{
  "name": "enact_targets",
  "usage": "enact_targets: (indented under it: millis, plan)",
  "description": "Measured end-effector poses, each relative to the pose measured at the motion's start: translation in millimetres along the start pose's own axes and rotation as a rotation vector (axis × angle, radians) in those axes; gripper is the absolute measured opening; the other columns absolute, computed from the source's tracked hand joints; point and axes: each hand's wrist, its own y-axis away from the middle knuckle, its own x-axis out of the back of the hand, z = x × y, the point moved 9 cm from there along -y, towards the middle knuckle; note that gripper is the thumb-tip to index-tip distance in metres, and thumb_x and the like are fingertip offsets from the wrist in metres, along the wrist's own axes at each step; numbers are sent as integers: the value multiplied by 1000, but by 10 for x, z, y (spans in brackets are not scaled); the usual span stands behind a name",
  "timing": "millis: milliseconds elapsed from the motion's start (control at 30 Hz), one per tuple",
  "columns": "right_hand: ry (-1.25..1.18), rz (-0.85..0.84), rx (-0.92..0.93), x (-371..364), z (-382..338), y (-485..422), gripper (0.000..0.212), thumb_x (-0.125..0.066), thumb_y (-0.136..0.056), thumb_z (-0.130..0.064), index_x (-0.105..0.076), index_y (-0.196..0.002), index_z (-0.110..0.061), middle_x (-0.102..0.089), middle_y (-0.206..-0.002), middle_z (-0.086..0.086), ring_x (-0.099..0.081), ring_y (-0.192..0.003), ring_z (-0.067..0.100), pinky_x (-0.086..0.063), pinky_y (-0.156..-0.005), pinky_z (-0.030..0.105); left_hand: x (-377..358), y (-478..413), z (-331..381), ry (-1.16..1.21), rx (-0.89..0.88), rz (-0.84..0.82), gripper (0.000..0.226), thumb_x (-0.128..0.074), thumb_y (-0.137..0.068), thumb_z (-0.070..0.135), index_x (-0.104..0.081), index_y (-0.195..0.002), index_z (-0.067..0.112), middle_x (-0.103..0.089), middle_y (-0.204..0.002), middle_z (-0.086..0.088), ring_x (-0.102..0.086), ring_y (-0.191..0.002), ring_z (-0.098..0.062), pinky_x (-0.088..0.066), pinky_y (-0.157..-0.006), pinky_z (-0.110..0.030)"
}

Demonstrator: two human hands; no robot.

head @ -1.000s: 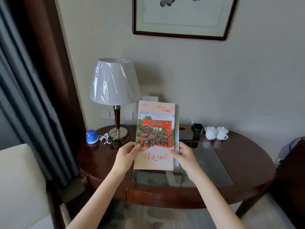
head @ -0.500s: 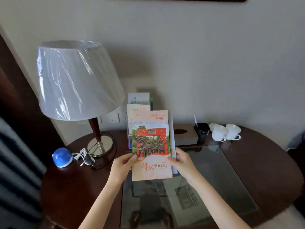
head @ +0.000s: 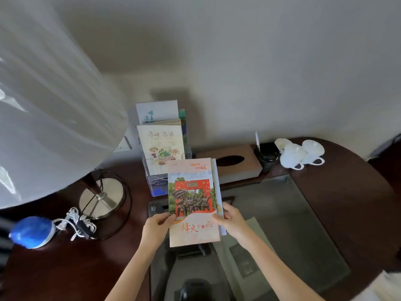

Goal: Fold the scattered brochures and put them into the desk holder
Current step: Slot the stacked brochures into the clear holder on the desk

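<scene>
I hold a folded brochure (head: pixel 193 198) with a red-and-green photo cover upright above the desk. My left hand (head: pixel 157 228) pinches its lower left edge and my right hand (head: pixel 230 220) grips its lower right edge. Just behind it, against the wall, stands a clear tiered desk holder (head: pixel 156 183). The holder has a cream food brochure (head: pixel 161 144) in its front tier and a pale one (head: pixel 157 111) behind. The held brochure's top overlaps the holder's right front corner.
A large white lamp shade (head: pixel 50 118) fills the left, its metal base (head: pixel 102 197) on the dark wooden desk (head: pixel 351 192). A blue round object (head: pixel 31 232) with a white cable lies at left. A tissue box (head: pixel 230 161), black cup (head: pixel 268 154) and white teacups (head: pixel 299 154) line the back.
My view has moved closer to the desk and dropped lower. Both hands carried the brochure forward toward the holder, which now shows fully behind it.
</scene>
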Motion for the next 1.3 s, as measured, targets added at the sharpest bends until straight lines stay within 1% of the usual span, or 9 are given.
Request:
enact_targets:
  millis: [167, 300, 400, 500, 700, 833, 967, 1100, 1300]
  plan:
    - [24, -41, -45, -27, 175, -232, 21, -58, -90, -8, -58, -109, -15, -66, -101, -5, -62, -91, 2, -51, -65, 13, -62, -150, -214, -8, 74, 24, 17, -63, -88, 19, -72, -87, 6, -71, -90, -16, -63, -90, -37, -47, -73, -41]
    - [44, -56, -85, -53, 340, -323, 25, -58, -90, -8, -57, -115, -8, -65, -105, 0, -61, -90, 4, -50, -67, 14, -95, -181, -381, 16, 129, 41, 10, -64, -87, 21, -72, -86, 15, -70, -88, -9, -60, -83, -21, -46, -76, -36]
    - [51, -68, -114, -81, 451, -361, 23, -58, -90, -8, -57, -113, -7, -65, -104, 2, -60, -85, 1, -50, -65, 13, -124, -151, -488, 21, 166, 57, 9, -64, -88, 21, -71, -88, 16, -70, -86, -5, -61, -81, -19, -48, -77, -36]
    - [75, -78, -143, -112, 561, -357, 25, -58, -90, -9, -57, -115, -4, -65, -111, 7, -60, -88, 8, -51, -70, 18, -173, -117, -564, 6, 183, 55, 10, -63, -88, 20, -71, -85, 16, -68, -79, -2, -58, -75, -15, -46, -73, -33]
    - [50, -121, -267, -153, 873, -257, 30, -57, -90, -6, -53, -120, -3, -63, -120, 13, -60, -110, 25, -50, -95, 40, -349, -26, -855, -50, 287, 16, 17, -61, -90, 21, -68, -77, 11, -64, -76, -10, -53, -71, -21, -42, -69, -32]
    - [94, -158, -309, -161, 1043, -227, 30, -57, -91, -11, -52, -120, -6, -63, -119, 10, -61, -106, 21, -51, -89, 35, -451, 39, -1055, -52, 382, 44, 17, -60, -90, 21, -71, -84, 9, -67, -81, -11, -58, -76, -23, -48, -71, -34]
    - [143, -170, -315, -189, 1106, -215, 28, -57, -91, -12, -52, -118, -7, -62, -120, 10, -60, -104, 20, -50, -73, 22, -541, 71, -1241, -82, 485, 26, 23, -56, -92, 22, -63, -73, 11, -62, -74, -8, -54, -68, -22, -41, -64, -26]
    - [253, -173, -292, -239, 1147, -199, 30, -54, -92, -16, -50, -120, -5, -62, -119, 13, -60, -109, 23, -54, -88, 40, -624, 73, -1348, -49, 614, -35, 25, -54, -92, 20, -50, -69, 10, -56, -83, -13, -53, -76, -24, -46, -74, -35]
    - [451, -137, -252, -349, 1109, -187, 33, -44, -97, -25, -45, -122, -4, -54, -124, 19, -61, -106, 33, -55, -82, 47, -607, 87, -1269, -205, 600, -49, 23, -52, -91, 22, -54, -72, 9, -50, -65, -6, -39, -51, -16, -28, -48, -23]
